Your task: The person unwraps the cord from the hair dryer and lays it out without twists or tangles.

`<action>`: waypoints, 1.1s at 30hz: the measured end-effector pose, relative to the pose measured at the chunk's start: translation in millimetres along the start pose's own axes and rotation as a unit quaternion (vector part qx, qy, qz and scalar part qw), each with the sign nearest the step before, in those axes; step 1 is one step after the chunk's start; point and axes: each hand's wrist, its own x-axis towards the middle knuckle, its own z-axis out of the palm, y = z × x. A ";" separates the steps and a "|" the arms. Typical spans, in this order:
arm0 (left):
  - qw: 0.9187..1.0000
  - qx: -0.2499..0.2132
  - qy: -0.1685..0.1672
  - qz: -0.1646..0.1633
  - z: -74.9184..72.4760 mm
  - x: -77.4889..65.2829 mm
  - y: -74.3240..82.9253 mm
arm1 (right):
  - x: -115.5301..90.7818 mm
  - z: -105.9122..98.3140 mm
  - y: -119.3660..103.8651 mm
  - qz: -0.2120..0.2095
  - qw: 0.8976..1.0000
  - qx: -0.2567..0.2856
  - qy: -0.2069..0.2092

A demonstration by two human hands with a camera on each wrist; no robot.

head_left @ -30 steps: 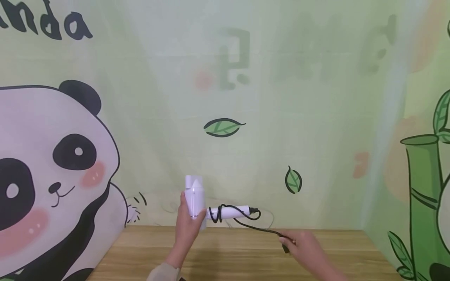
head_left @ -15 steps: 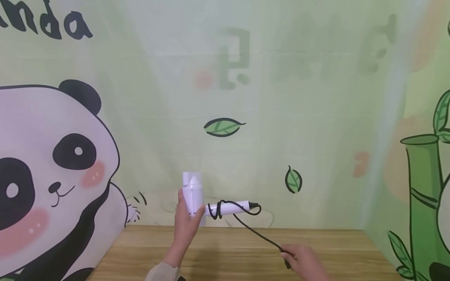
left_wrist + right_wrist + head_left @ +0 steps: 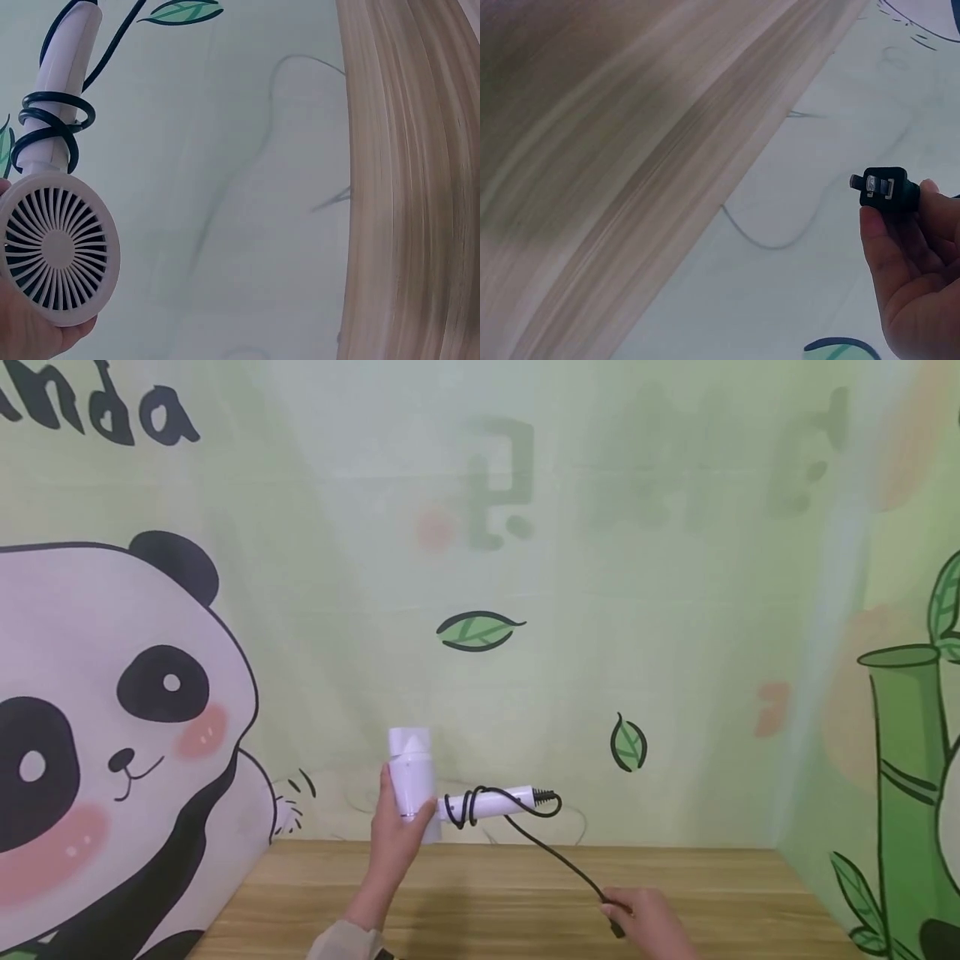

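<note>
A white hair dryer [image 3: 412, 781] is held up by my left hand [image 3: 397, 843], whose fingers and thumb wrap its barrel. Its nozzle points up and its handle [image 3: 495, 802] points right. The black cord [image 3: 555, 856] loops a few times round the handle, then runs down to the right. At its end my right hand [image 3: 651, 920] pinches the black plug [image 3: 887, 189], whose metal prongs show in the right wrist view. In the left wrist view the round slotted air intake [image 3: 58, 249] of the dryer faces the camera, with part of the left hand behind it.
A wooden tabletop [image 3: 510, 902] lies below both hands. Behind it hangs a pale green backdrop [image 3: 675, 610] printed with a panda [image 3: 180, 610], leaves and bamboo [image 3: 907, 735].
The dryer and left hand have risen slightly and shifted a little left. My right hand has moved down with the plug, and the cord hangs straighter between the hands.
</note>
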 end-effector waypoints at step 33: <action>0.988 0.035 -0.123 0.088 -8.9 -17.1 -12.9 | 61.1 -76.6 27.3 0.015 0.985 -0.139 0.102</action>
